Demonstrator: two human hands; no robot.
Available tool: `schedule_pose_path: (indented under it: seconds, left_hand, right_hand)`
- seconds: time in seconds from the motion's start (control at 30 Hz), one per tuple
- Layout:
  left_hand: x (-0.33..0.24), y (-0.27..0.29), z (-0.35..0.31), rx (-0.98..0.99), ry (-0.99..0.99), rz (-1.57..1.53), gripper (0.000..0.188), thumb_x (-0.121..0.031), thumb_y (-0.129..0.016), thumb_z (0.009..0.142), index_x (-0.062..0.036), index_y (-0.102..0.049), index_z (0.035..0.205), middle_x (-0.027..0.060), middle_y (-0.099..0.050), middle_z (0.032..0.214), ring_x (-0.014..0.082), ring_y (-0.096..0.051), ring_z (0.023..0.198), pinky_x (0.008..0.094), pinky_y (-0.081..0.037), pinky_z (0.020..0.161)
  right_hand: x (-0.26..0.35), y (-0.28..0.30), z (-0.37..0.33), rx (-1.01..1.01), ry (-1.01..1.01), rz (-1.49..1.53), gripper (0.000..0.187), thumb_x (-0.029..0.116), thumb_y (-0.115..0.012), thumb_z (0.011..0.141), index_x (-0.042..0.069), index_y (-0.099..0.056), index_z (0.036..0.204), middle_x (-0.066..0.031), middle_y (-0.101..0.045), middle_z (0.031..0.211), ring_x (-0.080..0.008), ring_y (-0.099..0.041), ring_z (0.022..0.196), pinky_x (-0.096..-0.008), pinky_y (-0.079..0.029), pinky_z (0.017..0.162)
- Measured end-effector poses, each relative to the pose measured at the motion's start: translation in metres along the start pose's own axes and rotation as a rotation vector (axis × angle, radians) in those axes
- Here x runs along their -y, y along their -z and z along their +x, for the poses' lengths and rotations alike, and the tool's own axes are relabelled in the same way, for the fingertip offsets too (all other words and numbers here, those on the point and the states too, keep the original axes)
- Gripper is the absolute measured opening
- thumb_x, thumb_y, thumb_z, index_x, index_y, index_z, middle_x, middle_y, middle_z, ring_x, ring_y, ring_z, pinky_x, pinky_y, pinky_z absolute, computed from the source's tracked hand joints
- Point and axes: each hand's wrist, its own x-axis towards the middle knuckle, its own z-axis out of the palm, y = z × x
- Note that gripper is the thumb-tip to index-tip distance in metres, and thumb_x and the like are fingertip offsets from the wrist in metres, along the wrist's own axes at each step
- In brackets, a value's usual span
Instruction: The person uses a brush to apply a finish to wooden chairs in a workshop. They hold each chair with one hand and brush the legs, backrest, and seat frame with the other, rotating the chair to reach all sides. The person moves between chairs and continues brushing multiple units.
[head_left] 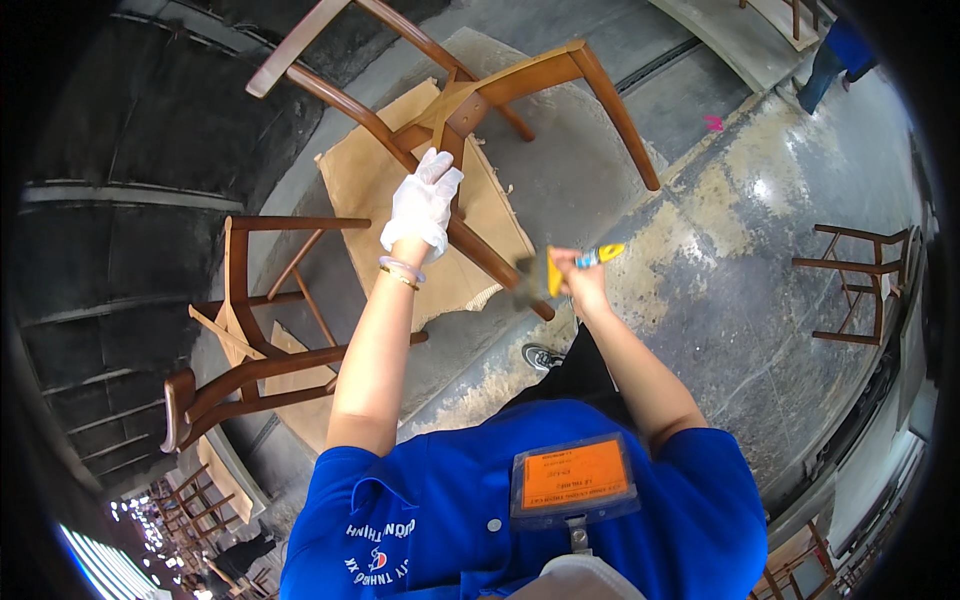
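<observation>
A brown wooden chair frame (487, 252) lies tipped over in front of me, its legs pointing several ways. My left hand (420, 208), in a thin white glove, grips the frame near the joint where the rails meet. In my bare right hand (578, 278) is a flat brush (553, 272) with a yellow handle. Its dark bristles, smeared by motion, are at the end of the nearest chair leg. Whether they touch the wood is hard to make out.
Torn cardboard (375, 180) lies under the chair. A second wooden chair frame (238, 290) stands close on the left, and another chair (860, 268) is off to the right. At the far right, a person in blue (828, 65) is on the concrete floor.
</observation>
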Motion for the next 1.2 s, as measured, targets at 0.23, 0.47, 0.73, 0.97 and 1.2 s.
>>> schedule_pose_path:
  seconds: [0.23, 0.47, 0.73, 0.97, 1.2]
  left_hand:
    - [-0.007, -0.001, -0.004, 0.030, -0.030, 0.057, 0.052, -0.037, -0.062, 0.101, -0.0057, -0.065, 0.142, 0.0165, -0.053, 0.157, 0.0308, -0.049, 0.147, 0.0375, -0.038, 0.121]
    - [-0.036, -0.001, -0.011, 0.024, 0.367, -0.058, 0.055, -0.016, -0.077, 0.090, 0.0104, -0.059, 0.135, 0.0244, -0.069, 0.123, 0.0343, -0.070, 0.102, 0.0410, -0.057, 0.092]
    - [-0.001, -0.028, 0.024, 0.489, 0.761, -0.993, 0.010, 0.000, -0.072, 0.084, 0.0052, -0.071, 0.092, 0.0142, -0.071, 0.080, 0.0257, -0.068, 0.068, 0.0384, -0.062, 0.074]
    - [0.008, -0.070, 0.081, 0.321, 0.708, -1.035, 0.008, 0.004, -0.069, 0.081, 0.0070, -0.069, 0.088, 0.0162, -0.068, 0.078, 0.0290, -0.066, 0.066, 0.0411, -0.061, 0.069]
    - [0.015, -0.103, 0.072, 0.185, 0.657, -1.017, 0.009, -0.003, -0.071, 0.080, 0.0047, -0.072, 0.085, 0.0125, -0.067, 0.073, 0.0237, -0.063, 0.068, 0.0329, -0.051, 0.068]
  right_hand:
    - [0.039, -0.029, 0.014, 0.308, 0.142, 0.480, 0.018, 0.010, -0.071, 0.100, 0.003, -0.071, 0.116, -0.0086, -0.073, 0.109, -0.0155, -0.071, 0.092, -0.0333, -0.060, 0.077]
    - [-0.025, 0.036, 0.007, -0.037, -0.109, 0.215, 0.015, 0.011, -0.078, 0.094, 0.006, -0.074, 0.107, -0.0077, -0.075, 0.106, -0.0212, -0.074, 0.096, -0.0376, -0.060, 0.085]
    - [-0.043, 0.230, -0.021, -0.549, -0.017, 0.040, 0.014, 0.008, -0.073, 0.093, 0.008, -0.076, 0.107, -0.0056, -0.076, 0.096, -0.0166, -0.073, 0.078, -0.0309, -0.057, 0.058]
    - [-0.070, 0.282, -0.029, -0.737, -0.073, 0.130, 0.015, 0.015, -0.077, 0.094, 0.008, -0.073, 0.107, -0.0055, -0.075, 0.095, -0.0191, -0.074, 0.079, -0.0360, -0.060, 0.062]
    - [-0.046, 0.305, 0.031, -0.641, -0.221, -0.004, 0.011, 0.009, -0.071, 0.095, 0.009, -0.073, 0.106, -0.0045, -0.075, 0.097, -0.0193, -0.074, 0.081, -0.0389, -0.061, 0.064]
